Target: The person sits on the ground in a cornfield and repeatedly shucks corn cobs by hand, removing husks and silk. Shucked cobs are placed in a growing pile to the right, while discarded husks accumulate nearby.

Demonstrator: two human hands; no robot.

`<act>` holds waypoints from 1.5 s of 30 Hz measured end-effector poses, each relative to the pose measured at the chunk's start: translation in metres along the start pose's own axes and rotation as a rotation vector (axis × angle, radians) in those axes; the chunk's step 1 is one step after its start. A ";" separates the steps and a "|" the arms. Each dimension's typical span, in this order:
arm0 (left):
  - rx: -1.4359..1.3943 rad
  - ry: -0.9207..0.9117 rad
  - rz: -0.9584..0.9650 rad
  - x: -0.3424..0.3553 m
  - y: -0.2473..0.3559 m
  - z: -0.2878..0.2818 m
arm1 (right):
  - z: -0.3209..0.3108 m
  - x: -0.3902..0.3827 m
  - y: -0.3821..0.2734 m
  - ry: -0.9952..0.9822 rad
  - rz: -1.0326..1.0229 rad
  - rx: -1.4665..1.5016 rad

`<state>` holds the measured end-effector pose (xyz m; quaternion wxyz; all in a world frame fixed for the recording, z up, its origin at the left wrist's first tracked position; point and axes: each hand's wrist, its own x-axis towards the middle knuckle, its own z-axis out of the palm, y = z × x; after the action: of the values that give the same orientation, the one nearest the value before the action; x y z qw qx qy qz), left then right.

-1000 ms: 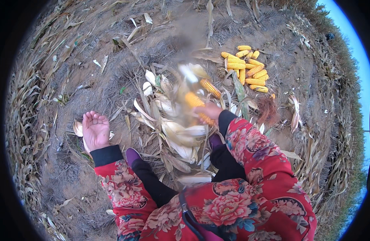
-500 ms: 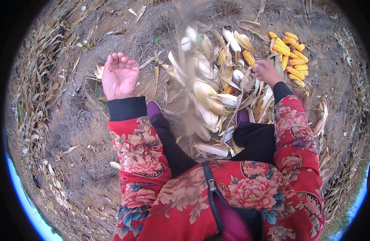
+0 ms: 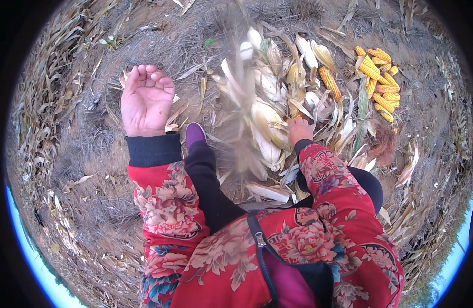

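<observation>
My left hand (image 3: 147, 101) is held palm up over the ground at the left, open and holding nothing, its fingers a little bent. My right hand (image 3: 299, 130) reaches into the heap of pale corn husks (image 3: 267, 115), back of the hand up. Its curled fingers close on an ear of corn (image 3: 296, 116), of which only a bit of orange shows; the fingertips are partly hidden. Farther out, a bare orange ear of corn (image 3: 329, 83) lies on the heap's right side. White-husked ears (image 3: 307, 51) lie at the heap's far end.
Several husked yellow ears (image 3: 384, 84) are piled right of the heap. A purple shoe (image 3: 195, 134) stands left of the husks. Dry stalks (image 3: 46, 92) line the left side. A blurred pale strip (image 3: 241, 102) crosses the view in front of the heap.
My right hand has moved left and nearer to me, from beside the bare orange ear to the middle of the husks. The left hand stays open, palm up. The view has shifted slightly.
</observation>
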<state>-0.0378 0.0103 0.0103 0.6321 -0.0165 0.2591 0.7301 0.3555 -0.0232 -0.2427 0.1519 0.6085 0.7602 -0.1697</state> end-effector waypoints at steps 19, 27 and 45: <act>1.662 -0.465 0.253 -0.029 -0.154 0.033 | -0.258 0.016 -0.034 0.237 -0.208 0.685; 0.934 -0.527 -0.215 -0.037 -0.165 0.050 | -0.293 -0.055 -0.031 -0.044 -0.224 1.621; 1.299 -0.541 -0.164 -0.033 -0.159 0.052 | -0.280 -0.038 -0.029 0.035 -0.303 1.507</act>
<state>0.1327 0.0112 0.0098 0.6094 0.5263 0.4740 0.3564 0.3285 0.0621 0.0273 -0.3408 0.4394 0.5163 -0.6513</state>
